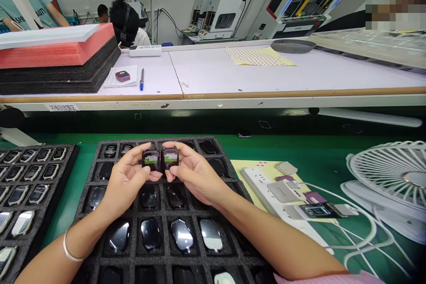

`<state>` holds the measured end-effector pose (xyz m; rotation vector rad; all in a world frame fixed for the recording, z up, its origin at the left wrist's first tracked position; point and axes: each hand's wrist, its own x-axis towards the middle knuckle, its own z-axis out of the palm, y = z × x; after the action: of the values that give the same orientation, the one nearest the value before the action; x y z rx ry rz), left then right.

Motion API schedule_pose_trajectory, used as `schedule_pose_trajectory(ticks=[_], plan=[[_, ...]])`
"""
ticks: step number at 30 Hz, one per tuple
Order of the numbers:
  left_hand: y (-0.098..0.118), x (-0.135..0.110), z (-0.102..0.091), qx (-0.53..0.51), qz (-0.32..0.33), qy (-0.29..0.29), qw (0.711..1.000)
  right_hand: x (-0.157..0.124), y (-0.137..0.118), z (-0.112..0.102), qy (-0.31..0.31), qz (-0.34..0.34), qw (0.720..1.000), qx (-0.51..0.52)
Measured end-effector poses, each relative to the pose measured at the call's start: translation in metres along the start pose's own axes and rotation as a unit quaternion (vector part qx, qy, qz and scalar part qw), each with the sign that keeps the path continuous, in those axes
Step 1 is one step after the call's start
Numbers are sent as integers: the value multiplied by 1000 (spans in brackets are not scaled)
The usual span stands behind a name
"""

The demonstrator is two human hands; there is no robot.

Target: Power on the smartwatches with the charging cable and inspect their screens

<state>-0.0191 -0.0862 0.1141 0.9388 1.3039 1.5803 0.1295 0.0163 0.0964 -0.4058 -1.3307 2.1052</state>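
Observation:
My left hand is closed on a small dark watch body with a green label on its back. My right hand grips a second watch body with the same green label. I hold the two side by side, touching, just above a black foam tray. The tray's pockets hold several glossy dark watch bodies. A silver bangle sits on my left wrist.
A second foam tray of watch bodies lies at the left. To the right are a white power strip with chargers, cables and a white fan. A raised white bench behind holds stacked foam, a pen and a sticker sheet. Other people sit at the far left.

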Motion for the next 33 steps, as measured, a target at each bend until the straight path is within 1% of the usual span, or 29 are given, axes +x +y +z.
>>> schedule_pose_trajectory(ticks=[4,8,16,20,26,30,33], plan=[[0,0,0,6,-16,10,1000,0,1,0,17,-3,1000,-18],[0,1,1,16,-22,8,1000,2,3,0,27,-6,999,-29],[-4,5,-3,4,2,-12,1000,4,4,0,23,-14,1000,-16],[0,9,-3,-22,4,-5,1000,6,0,2,15,-23,1000,-16],[18,16,-1,-52,28,-11,998,11,-15,9,7,-42,999,-10],[41,17,3,-63,56,-13,996,15,-36,20,-6,-78,997,-12],[61,13,7,-68,93,-18,993,16,-56,31,-28,-115,993,-17]])
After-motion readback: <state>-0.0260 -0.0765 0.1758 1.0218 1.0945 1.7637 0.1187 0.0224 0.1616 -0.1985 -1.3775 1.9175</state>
